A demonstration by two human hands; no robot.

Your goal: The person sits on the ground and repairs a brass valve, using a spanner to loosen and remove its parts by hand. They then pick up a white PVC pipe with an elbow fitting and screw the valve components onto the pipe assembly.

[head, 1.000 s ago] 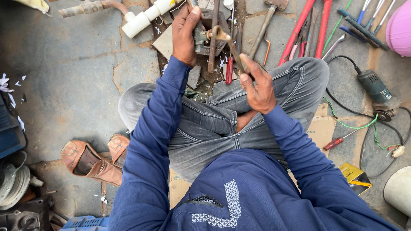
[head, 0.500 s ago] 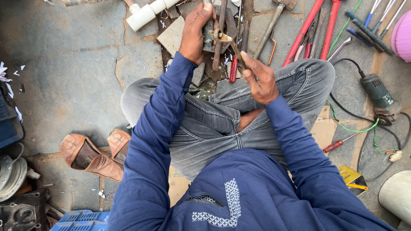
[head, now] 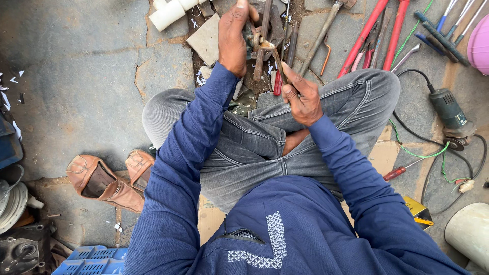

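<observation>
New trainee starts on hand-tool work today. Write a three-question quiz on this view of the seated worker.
1. True or false: the right hand grips the handles of the rusty pliers.
2. What does the left hand rest on?
A. the angle grinder
B. the dark metal part at the pliers' head
C. the brown shoes
3. Where does the red-handled screwdriver lie: left or right of the worker's knees?

Key
1. True
2. B
3. On the worker's right, by the green wire
</observation>
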